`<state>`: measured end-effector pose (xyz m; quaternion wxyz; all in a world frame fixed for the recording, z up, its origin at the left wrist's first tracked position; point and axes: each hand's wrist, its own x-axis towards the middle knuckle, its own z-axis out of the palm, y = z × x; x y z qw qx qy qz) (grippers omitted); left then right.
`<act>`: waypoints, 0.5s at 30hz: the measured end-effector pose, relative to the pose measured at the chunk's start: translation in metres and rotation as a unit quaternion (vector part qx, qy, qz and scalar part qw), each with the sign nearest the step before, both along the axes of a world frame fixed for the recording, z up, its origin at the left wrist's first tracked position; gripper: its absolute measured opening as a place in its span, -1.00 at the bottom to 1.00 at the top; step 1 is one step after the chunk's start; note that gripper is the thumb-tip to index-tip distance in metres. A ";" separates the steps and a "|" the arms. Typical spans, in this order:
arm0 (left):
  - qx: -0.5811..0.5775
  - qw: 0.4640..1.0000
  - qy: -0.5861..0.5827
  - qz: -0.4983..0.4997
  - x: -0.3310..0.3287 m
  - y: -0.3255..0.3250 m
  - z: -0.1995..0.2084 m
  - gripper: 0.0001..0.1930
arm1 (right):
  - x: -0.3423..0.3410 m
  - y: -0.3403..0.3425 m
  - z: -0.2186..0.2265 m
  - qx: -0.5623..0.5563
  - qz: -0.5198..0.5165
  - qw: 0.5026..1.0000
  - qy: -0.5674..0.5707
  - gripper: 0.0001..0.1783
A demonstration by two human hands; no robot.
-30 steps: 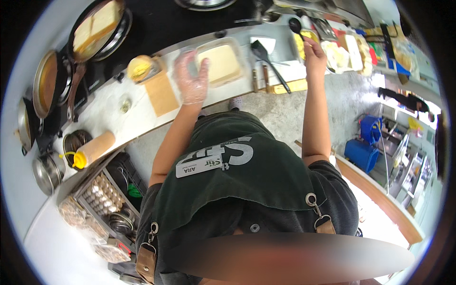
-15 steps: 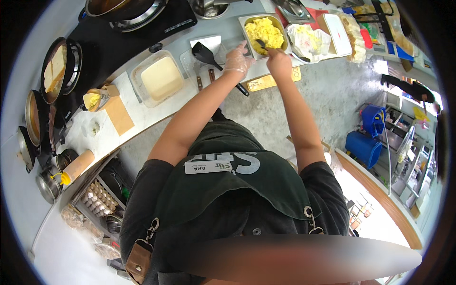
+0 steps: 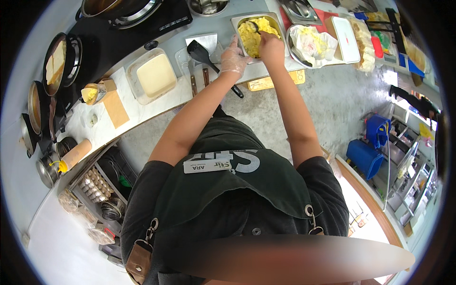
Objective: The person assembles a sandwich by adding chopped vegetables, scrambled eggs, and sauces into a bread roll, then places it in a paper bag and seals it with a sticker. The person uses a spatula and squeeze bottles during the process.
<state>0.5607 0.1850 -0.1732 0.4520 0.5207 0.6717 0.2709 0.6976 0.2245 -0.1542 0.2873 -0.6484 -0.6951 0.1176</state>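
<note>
Gripping one black spoon [image 3: 255,27] with right hand [image 3: 271,48], fingers curled tight around handle; bowl in yellow food [image 3: 249,41], just beyond knuckles. Touching left side of one metal pan [image 3: 282,33] with gloved left hand [image 3: 233,59], fingers and thumb parted. Left of left hand: one black spatula [image 3: 202,53], two wooden-handled tools [image 3: 206,76], one plastic tub [image 3: 134,84]. Right of right hand: one paper-lined plate [image 3: 295,55], one white box [image 3: 345,40]. Pan and food between hands, partly under right fist
</note>
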 end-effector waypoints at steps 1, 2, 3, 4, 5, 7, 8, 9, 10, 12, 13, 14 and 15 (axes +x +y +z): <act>-0.001 1.000 0.005 -0.007 0.000 0.001 -0.007 0.11 | -0.005 0.003 -0.004 -0.011 0.021 0.999 -0.034 -0.78; 0.012 1.000 0.012 -0.011 0.001 0.003 -0.016 0.11 | -0.011 0.005 -0.009 -0.034 0.035 0.996 -0.070 -0.78; 0.011 0.998 -0.062 0.017 0.001 0.004 -0.024 0.06 | -0.016 0.005 -0.013 -0.027 0.041 0.997 -0.056 -0.78; 0.023 0.989 -0.135 0.048 0.002 0.006 -0.033 0.00 | -0.019 0.005 -0.015 -0.023 0.033 0.999 -0.023 -0.78; 0.017 0.985 -0.158 0.059 0.003 0.005 -0.042 -0.07 | -0.022 0.003 -0.017 -0.038 0.023 0.999 0.005 -0.78; 0.021 0.993 -0.111 0.031 0.005 0.004 -0.056 -0.21 | -0.026 -0.004 -0.019 -0.059 0.001 0.997 0.056 -0.78; 0.042 0.997 -0.062 0.011 0.006 0.004 -0.061 -0.28 | -0.027 -0.008 -0.018 -0.065 -0.009 0.995 0.078 -0.77; 0.022 0.992 -0.119 0.036 0.007 0.006 -0.064 -0.30 | -0.028 -0.011 -0.017 -0.056 -0.015 0.993 0.104 -0.77; 0.031 0.982 -0.176 0.065 0.009 0.009 -0.063 -0.31 | -0.028 -0.015 -0.016 -0.089 -0.037 0.987 0.128 -0.78; -0.028 0.941 -0.310 0.129 0.009 0.012 -0.056 -0.26 | -0.026 -0.020 -0.015 -0.125 -0.067 0.973 0.184 -0.78; -0.095 0.903 -0.385 0.163 0.008 0.015 -0.050 -0.19 | -0.023 -0.021 -0.015 -0.134 -0.080 0.965 0.211 -0.78; -0.117 0.903 -0.382 0.156 0.006 0.015 -0.041 -0.13 | -0.019 -0.021 -0.015 -0.142 -0.090 0.957 0.238 -0.78; -0.116 0.937 -0.308 0.118 0.004 0.015 -0.032 -0.07 | -0.014 -0.021 -0.016 -0.157 -0.100 0.946 0.264 -0.78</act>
